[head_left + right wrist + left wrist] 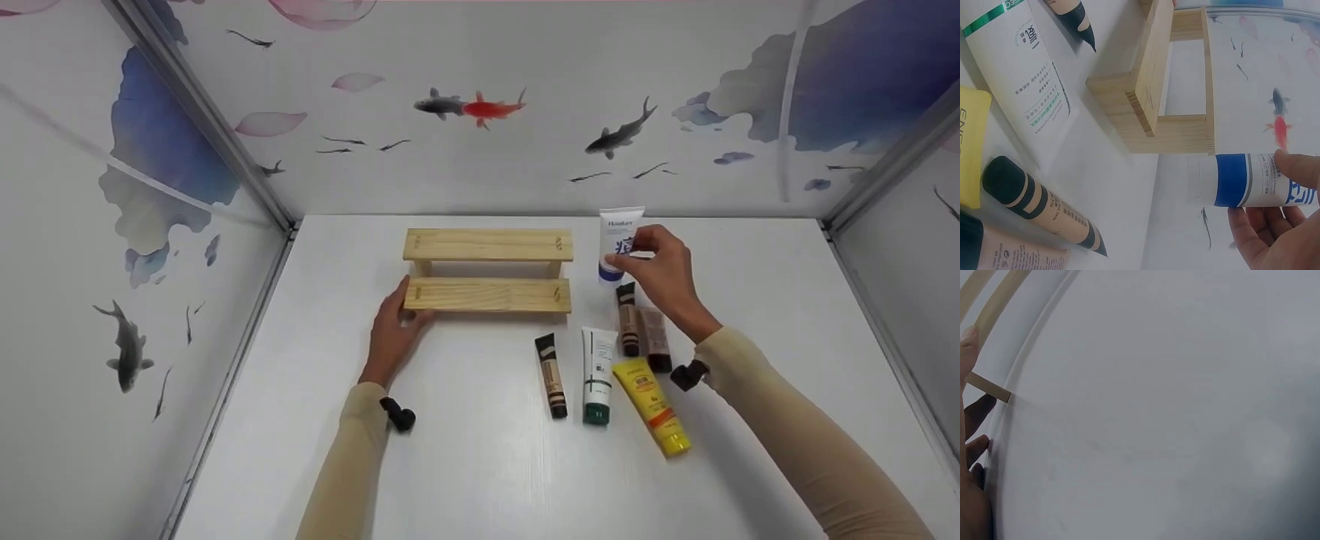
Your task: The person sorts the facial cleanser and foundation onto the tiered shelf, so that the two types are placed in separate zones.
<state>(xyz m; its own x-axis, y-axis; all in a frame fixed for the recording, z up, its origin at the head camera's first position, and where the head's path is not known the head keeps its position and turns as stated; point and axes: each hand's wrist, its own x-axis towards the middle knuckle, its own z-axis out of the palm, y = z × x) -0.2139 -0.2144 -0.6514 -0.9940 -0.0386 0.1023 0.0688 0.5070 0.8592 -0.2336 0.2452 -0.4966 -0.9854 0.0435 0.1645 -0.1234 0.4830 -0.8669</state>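
A two-step wooden rack (487, 295) stands toward the back of the white table. My left hand (391, 337) grips the left end of its lower step; in the left wrist view the thumb (969, 349) lies on the wood and other fingers are beside the rack's end. To the right of the rack, my right hand (666, 274) pinches a white squeeze tube (616, 229) with a blue cap. The tube is upright, cap downward. Seen from the right wrist, its blue cap (1231, 181) has a clear lower part and appears near the rack's end.
Several tubes lie right of centre: a small beige-and-black tube (551, 379), a white tube with green cap (598, 375), a yellow tube (651, 405), another beige-and-black tube (628, 322) and a brownish-pink tube (656, 337). Patterned panels (480, 165) enclose the table's back and sides.
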